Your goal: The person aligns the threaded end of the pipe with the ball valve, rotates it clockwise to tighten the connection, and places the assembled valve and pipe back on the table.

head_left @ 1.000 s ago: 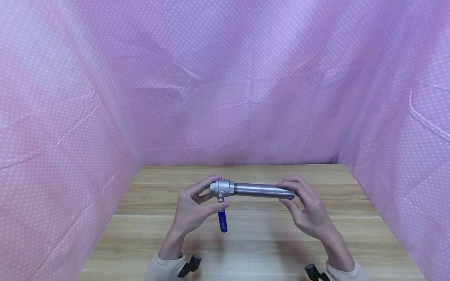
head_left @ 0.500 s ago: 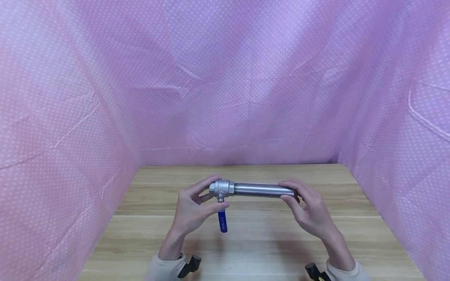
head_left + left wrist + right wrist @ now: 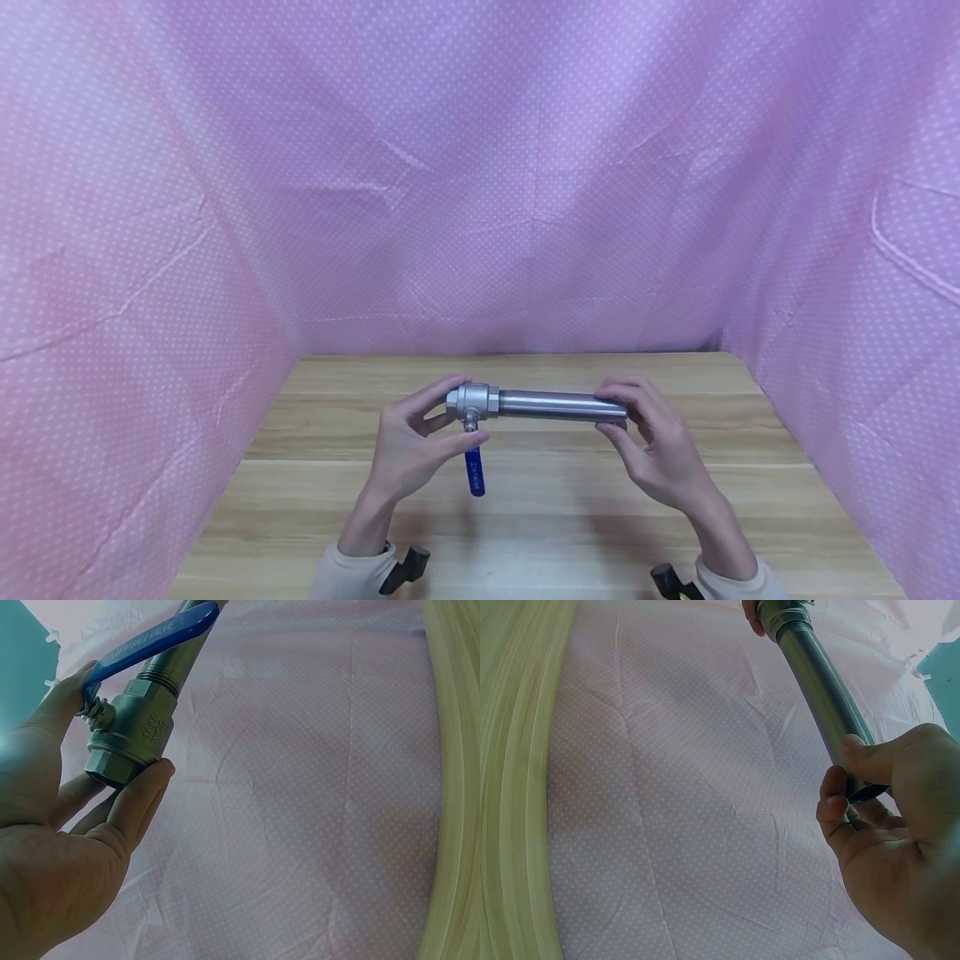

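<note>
My left hand (image 3: 412,446) grips a silver ball valve (image 3: 472,402), fingers behind its hex end and thumb by the base of the lever. The blue lever handle (image 3: 475,472) points toward me in the head view. A steel pipe (image 3: 551,405) joins the valve's right side, with some thread (image 3: 159,677) showing at the joint in the left wrist view. Thumb and fingers of my right hand (image 3: 660,454) pinch the pipe's far end, whose open mouth (image 3: 868,793) shows in the right wrist view. Valve and pipe are held nearly level above the table.
Below both hands lies a wood-grain table (image 3: 525,525). Pink dotted cloth (image 3: 510,208) hangs behind it and along both sides. Each wrist carries a black camera mount (image 3: 405,569) close to the sleeve.
My right hand's fingers first slid round the pipe's end, covering it, then moved back so the end shows again. The left hand and valve have stayed in place.
</note>
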